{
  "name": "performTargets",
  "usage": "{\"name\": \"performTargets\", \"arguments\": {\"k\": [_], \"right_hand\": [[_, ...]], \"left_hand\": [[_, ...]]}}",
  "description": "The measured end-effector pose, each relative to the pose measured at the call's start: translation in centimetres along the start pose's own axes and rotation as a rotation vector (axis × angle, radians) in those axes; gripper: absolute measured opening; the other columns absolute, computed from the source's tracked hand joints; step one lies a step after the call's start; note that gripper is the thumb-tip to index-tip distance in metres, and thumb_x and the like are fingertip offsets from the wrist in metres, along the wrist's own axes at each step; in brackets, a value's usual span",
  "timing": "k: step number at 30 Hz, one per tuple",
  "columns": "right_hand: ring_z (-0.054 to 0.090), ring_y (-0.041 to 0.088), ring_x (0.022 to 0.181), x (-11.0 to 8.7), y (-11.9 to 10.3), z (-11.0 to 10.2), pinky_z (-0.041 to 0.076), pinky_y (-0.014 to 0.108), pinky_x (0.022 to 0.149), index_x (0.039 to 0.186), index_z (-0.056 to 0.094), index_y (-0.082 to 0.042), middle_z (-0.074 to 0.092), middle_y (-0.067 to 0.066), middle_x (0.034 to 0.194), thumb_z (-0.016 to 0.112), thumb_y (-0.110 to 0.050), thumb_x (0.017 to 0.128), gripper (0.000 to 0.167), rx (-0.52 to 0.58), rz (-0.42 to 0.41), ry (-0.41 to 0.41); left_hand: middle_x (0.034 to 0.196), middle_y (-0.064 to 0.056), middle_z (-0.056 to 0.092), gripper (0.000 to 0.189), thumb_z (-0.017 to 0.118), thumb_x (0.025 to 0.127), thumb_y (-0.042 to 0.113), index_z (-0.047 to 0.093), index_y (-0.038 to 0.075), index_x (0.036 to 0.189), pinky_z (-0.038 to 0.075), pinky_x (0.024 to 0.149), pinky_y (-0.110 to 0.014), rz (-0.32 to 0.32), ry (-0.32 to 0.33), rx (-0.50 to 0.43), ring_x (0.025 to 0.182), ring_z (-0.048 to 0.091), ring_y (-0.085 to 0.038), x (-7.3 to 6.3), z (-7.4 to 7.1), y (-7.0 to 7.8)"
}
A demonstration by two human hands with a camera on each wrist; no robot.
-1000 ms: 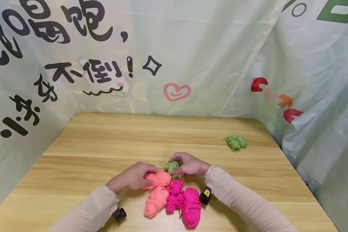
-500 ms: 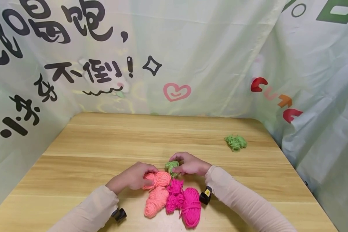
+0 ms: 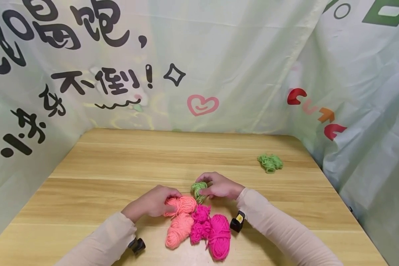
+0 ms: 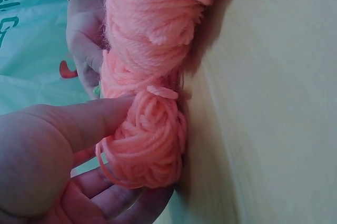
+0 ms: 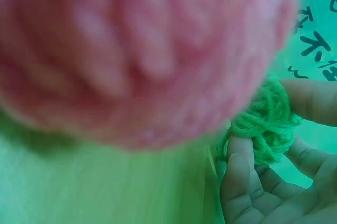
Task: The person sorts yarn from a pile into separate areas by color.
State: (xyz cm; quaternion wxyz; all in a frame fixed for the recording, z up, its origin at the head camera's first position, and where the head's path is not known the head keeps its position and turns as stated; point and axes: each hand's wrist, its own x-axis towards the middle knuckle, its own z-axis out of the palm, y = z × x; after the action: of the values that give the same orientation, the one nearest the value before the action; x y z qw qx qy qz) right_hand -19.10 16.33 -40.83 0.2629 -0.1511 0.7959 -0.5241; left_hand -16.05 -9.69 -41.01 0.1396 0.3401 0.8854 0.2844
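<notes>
With right hand (image 3: 221, 184) pinching green yarn (image 3: 196, 190) just beyond knotted magenta bundle (image 3: 200, 226) — and left hand (image 3: 156, 201) gripping coral skein (image 3: 187, 204) beyond and left of it. Judged light, soft, snag-prone — best taken round the middle.

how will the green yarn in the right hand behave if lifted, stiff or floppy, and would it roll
The green yarn is likely soft and squashy, being wound from flexible strands. It is probably light, as the bundle is small beside the hand. It may roll poorly, since its surface looks lumpy.
</notes>
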Motion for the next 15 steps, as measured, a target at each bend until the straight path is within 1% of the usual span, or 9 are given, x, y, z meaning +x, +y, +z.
{"name": "performTargets", "arguments": {"k": [5, 11, 15], "right_hand": [[0.055, 0.019, 0.067, -0.13, 0.03, -0.33, 0.05, 0.031, 0.06, 0.118, 0.06, -0.001, 0.056, 0.013, 0.105, 0.071, -0.005, 0.087, 0.033, 0.019, 0.016, 0.008], [0.054, 0.019, 0.069, -0.08, 0.32, -0.64, 0.05, 0.031, 0.06, 0.119, 0.06, -0.002, 0.054, 0.014, 0.109, 0.07, -0.006, 0.088, 0.033, 0.029, 0.023, 0.024], [0.055, 0.019, 0.071, -0.11, 0.43, -0.93, 0.05, 0.031, 0.061, 0.118, 0.061, -0.003, 0.054, 0.014, 0.111, 0.071, -0.006, 0.087, 0.032, 0.024, 0.022, 0.036]], "left_hand": [[0.096, 0.005, 0.067, 0.029, 0.072, 0.081, 0.007, 0.069, 0.008, 0.11, 0.048, 0.074, -0.03, 0.026, 0.007, -0.01, 0.08, 0.055, -0.009, 0.11, -0.06, -0.07], [0.102, 0.002, 0.069, 0.028, 0.074, 0.083, 0.008, 0.07, 0.007, 0.111, 0.05, 0.082, -0.034, 0.039, 0.008, -0.02, 0.092, 0.06, -0.014, 0.18, -0.18, -0.11], [0.101, 0.001, 0.069, 0.028, 0.074, 0.083, 0.008, 0.069, 0.007, 0.111, 0.049, 0.08, -0.033, 0.038, 0.008, -0.013, 0.088, 0.059, -0.012, 0.11, -0.22, -0.11]]}}
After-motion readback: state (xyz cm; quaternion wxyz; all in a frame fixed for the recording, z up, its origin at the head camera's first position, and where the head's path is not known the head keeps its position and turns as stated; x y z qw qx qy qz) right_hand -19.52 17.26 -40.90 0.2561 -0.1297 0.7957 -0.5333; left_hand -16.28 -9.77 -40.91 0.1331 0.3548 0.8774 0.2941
